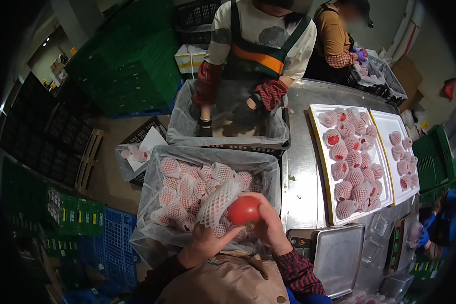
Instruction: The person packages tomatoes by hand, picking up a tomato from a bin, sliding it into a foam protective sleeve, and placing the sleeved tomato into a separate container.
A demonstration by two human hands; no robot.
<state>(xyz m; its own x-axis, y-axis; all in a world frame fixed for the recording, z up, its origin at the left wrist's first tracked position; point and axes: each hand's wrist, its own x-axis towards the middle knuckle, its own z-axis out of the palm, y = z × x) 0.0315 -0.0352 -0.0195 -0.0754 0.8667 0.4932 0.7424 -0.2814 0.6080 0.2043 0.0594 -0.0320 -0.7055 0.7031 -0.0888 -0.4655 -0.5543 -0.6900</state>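
Note:
My right hand (pixel 271 226) is wrapped round a red tomato (pixel 244 210), whose green stem end faces down toward me. My left hand (pixel 207 244) grips a white foam net sleeve (pixel 219 201), which stands up beside the tomato. The left thumb reaches across just under the tomato; whether it touches is hard to tell. Both hands are above the near edge of a crate lined with clear plastic (pixel 152 175). Many fruits in pinkish foam nets (pixel 186 186) fill that crate.
Across from me, a person's gloved hands (pixel 245 112) reach into another lined crate (pixel 176 126). At right, white foam boxes (pixel 325 215) hold netted fruit on a steel table (pixel 301 152). A scale with a metal tray (pixel 339 258) sits near my right arm. Other people work at right.

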